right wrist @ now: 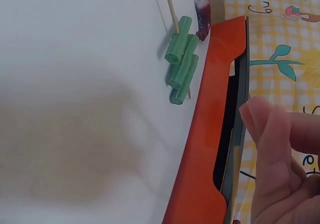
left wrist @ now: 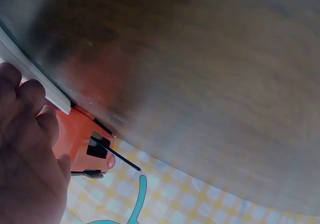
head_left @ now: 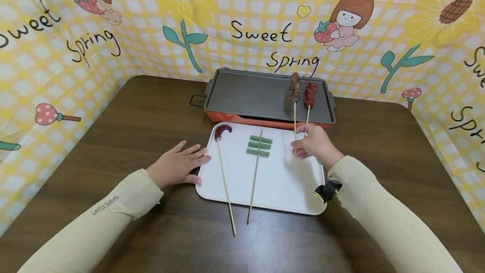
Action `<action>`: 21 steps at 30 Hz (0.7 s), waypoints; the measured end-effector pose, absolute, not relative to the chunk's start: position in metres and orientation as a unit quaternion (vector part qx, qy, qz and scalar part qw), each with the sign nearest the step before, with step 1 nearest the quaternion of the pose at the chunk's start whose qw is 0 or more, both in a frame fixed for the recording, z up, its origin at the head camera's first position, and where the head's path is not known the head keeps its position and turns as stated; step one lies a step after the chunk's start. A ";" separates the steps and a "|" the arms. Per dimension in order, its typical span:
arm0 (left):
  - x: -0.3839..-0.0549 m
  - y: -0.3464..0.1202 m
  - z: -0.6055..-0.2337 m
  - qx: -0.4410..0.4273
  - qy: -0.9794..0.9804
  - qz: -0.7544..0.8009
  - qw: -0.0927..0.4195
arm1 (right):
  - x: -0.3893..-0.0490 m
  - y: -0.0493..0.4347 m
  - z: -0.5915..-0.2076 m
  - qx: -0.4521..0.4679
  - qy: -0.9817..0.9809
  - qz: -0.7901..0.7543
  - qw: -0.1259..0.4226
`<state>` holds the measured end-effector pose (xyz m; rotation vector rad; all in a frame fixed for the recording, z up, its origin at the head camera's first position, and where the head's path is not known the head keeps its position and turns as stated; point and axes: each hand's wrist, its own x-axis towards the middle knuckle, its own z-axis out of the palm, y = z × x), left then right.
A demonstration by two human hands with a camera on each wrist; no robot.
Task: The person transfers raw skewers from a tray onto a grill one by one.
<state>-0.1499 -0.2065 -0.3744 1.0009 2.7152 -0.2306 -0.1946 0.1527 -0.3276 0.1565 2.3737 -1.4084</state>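
Observation:
My right hand (head_left: 312,142) pinches the wooden stick of a brown meat skewer (head_left: 295,87), its meat end over the right part of the griddle. Beside it is a dark red meat skewer (head_left: 310,96), its stick running down behind the same fingers; I cannot tell whether they hold it too. My left hand (head_left: 176,165) lies with fingers spread, fingertips at the left rim of a white tray (head_left: 288,188). On that tray rest a skewer with a curled dark red piece (head_left: 222,131) and one with several green bean pieces (head_left: 259,145), sticks overhanging the front rim.
An orange electric griddle (head_left: 250,92) with a dark flat plate stands behind the tray, a black wire handle (head_left: 197,100) on its left. All sit on a brown wooden table (head_left: 159,231). Yellow checked cloth (head_left: 144,45) hangs around the back and sides.

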 end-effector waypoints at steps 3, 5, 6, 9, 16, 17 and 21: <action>-0.151 -0.206 -0.374 0.341 0.929 -0.077 0.124 | -0.198 0.150 -0.323 0.055 0.847 -0.496 0.183; -0.151 -0.206 -0.373 0.339 0.929 -0.076 0.127 | -0.201 0.149 -0.319 0.055 0.847 -0.495 0.184; -0.151 -0.206 -0.373 0.338 0.929 -0.076 0.128 | -0.202 0.148 -0.318 0.055 0.847 -0.495 0.184; -0.150 -0.208 -0.374 0.337 0.931 -0.070 0.123 | -0.206 0.145 -0.313 0.055 0.845 -0.498 0.185; -0.151 -0.209 -0.376 0.342 0.930 -0.061 0.116 | -0.211 0.144 -0.314 0.062 0.842 -0.501 0.188; -0.151 -0.209 -0.376 0.341 0.930 -0.062 0.119 | -0.211 0.143 -0.315 0.064 0.842 -0.501 0.189; -0.151 -0.207 -0.376 0.339 0.930 -0.069 0.126 | -0.212 0.143 -0.321 0.066 0.843 -0.501 0.187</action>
